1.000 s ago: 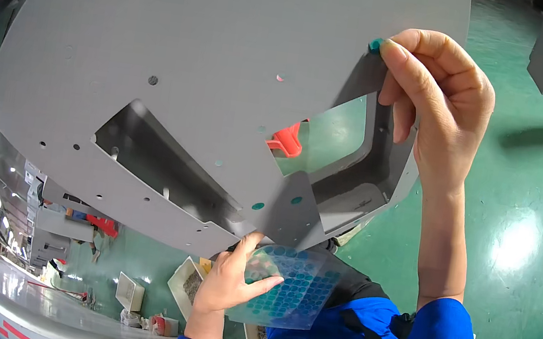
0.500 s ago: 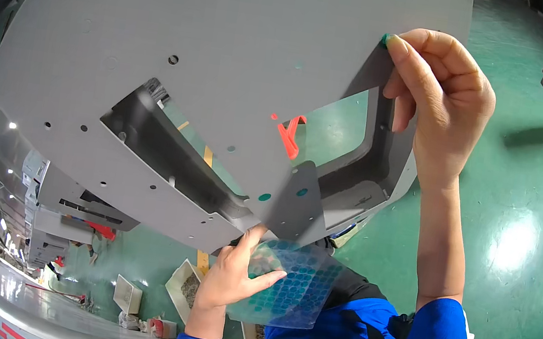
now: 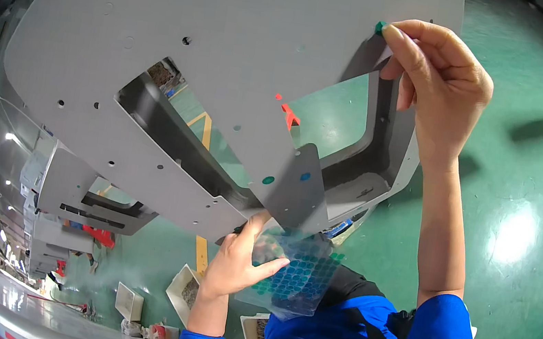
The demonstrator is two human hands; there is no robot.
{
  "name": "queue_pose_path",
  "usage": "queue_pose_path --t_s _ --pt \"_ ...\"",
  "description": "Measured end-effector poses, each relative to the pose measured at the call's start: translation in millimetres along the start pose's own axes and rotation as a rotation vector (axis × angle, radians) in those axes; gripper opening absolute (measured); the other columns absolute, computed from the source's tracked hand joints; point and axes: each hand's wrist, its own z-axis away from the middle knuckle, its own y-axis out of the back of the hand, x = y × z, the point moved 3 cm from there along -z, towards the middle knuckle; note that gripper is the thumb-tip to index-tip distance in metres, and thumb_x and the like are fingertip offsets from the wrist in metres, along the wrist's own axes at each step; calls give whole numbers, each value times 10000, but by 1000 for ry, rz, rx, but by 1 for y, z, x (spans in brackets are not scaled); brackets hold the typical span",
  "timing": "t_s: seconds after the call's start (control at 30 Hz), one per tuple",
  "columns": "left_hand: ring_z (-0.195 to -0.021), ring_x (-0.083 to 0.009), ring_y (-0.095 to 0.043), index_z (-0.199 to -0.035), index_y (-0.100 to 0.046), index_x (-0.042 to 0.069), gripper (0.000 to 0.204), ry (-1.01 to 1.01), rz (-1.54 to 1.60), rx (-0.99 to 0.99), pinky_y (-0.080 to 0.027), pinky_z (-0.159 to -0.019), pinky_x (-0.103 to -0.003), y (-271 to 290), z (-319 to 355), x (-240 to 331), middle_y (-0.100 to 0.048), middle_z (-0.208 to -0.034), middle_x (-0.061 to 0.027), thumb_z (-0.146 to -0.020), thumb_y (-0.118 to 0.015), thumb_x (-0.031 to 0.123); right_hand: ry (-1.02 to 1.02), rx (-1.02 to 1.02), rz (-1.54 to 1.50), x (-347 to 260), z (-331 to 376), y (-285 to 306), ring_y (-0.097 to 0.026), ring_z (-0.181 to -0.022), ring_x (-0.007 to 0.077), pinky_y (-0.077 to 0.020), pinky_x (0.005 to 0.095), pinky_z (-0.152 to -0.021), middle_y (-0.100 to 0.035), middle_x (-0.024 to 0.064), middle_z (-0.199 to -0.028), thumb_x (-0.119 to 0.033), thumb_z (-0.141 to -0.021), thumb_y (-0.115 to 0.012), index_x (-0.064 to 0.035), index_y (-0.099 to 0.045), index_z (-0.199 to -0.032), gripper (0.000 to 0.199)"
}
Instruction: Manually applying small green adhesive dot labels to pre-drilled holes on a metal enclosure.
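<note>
Pinching green dot (image 3: 380,26) at grey panel (image 3: 233,46) edge, right hand (image 3: 436,82) | left hand (image 3: 237,269) gripping dot sheet (image 3: 294,277) below

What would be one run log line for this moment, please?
left hand: holds clear sheet of teal round stickers | right hand: fingers press teal sticker on grey metal panel edge | floor: green

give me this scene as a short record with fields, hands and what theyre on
left hand: left hand holds a clear sheet of green round stickers, below the panel
right hand: right hand pinches a small green sticker against the panel's upper edge
panel: large grey metal panel with cut-out openings and small holes
dots on panel: a green dot and a blue dot on a lower tab
floor: green floor
</note>
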Motion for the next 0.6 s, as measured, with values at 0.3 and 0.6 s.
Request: queue_pose_path --t_s 0.3,0.6 --pt "-976 -330 -635 -1291 -448 17 724 -186 -57 28 -490 -845 -357 -9 -9 7 -618 -1104 -183 -661 -790 118 -23 -82 -57 -18 3 41 -414 -394 17 -280 167 -368 -591 38 -575 -81 -907 -576 -13 -678 -1066 201" --pt "-969 -309 -634 -1249 -458 -32 742 -289 -152 26 -491 -844 -346 -19 11 23 -619 -1069 -188 -622 -821 130 493 30 316 -51 34 58 -464 -446 31 -367 147 -422 -698 99 -895 -1 -920 -474 -8 -611 -1194 306"
